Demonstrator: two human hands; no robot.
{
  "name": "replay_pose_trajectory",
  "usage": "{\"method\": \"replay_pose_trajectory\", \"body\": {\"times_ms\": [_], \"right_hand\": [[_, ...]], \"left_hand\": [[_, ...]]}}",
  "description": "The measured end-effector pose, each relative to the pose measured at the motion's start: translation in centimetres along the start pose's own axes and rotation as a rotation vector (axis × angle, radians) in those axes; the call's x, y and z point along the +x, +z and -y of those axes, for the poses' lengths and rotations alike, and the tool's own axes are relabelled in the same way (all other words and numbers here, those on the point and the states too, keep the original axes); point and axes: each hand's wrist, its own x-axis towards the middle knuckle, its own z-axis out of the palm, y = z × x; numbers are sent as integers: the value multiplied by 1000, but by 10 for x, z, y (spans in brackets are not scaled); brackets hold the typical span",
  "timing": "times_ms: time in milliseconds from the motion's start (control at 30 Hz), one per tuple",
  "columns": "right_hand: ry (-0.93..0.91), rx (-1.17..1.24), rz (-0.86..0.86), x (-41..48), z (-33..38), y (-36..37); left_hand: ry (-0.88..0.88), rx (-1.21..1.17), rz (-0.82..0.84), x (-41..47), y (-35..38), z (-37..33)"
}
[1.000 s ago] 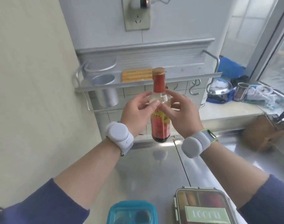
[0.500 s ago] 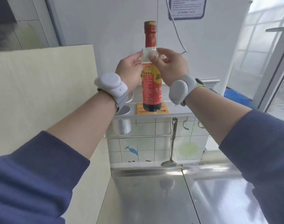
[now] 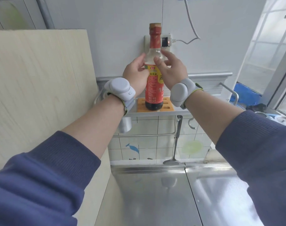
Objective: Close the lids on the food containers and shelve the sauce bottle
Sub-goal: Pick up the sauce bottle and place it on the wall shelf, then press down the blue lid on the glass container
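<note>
Both hands are raised to the sauce bottle (image 3: 154,82), which stands upright on an orange slotted mat (image 3: 166,107) on the metal wall shelf (image 3: 179,112). The left hand (image 3: 135,74) is curled round the bottle's left side at the top of the label, thumb and fingers (image 3: 143,58) pressed to the glass, so it grips the bottle. The right hand (image 3: 172,70) is looser: its thumb (image 3: 157,61) lies against the clear shoulder of the bottle, while the fingers are spread and half open behind it; whether they touch the glass cannot be told.

Dark sauce fills the bottom of the bottle, and the shoulder shows clear. A red sleeve wraps the neck up to a tan cap (image 3: 155,25). Its label is red and yellow with Chinese writing; the characters 抽酱油 can be read on the front, and 生 lower on the right side, the rest being hidden by the hands or too small to make out.

Each wrist carries a grey band with a rounded grey unit (image 3: 121,88), and blue sleeves (image 3: 46,168) cover the forearms lower down. Behind the bottle's neck a wall socket (image 3: 165,40) holds a plug with a small red light. Under the shelf hang a metal cup (image 3: 125,124), a spatula (image 3: 175,144) and a hook (image 3: 192,123) against white tiles. A pale wooden board (image 3: 41,87) stands at the left, and the steel desk (image 3: 155,193) lies below.
</note>
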Motion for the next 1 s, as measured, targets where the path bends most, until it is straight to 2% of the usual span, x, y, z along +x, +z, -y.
{"method": "replay_pose_trajectory", "body": {"times_ms": [233,367,467,567,667,833,900,1000], "right_hand": [[64,-16,69,-13,0,-7],[88,-18,28,-29,1,-18],[103,19,-19,-48,-2,-22],[128,65,-73,-83,-12,-20],[167,64,-22,-129,-36,-2],[375,-17,274,-226,-97,50],[426,-111,415,-267,-126,66],[436,-337,729,-333,-163,87]], "left_hand": [[27,2,-47,-17,4,-3],[18,87,-164,-31,5,0],[82,117,-284,-50,2,8],[105,115,-283,-82,0,30],[51,117,-212,-124,-1,66],[-198,253,-38,-212,-8,155],[-248,369,99,-254,-14,192],[-303,625,414,-323,-22,246]]}}
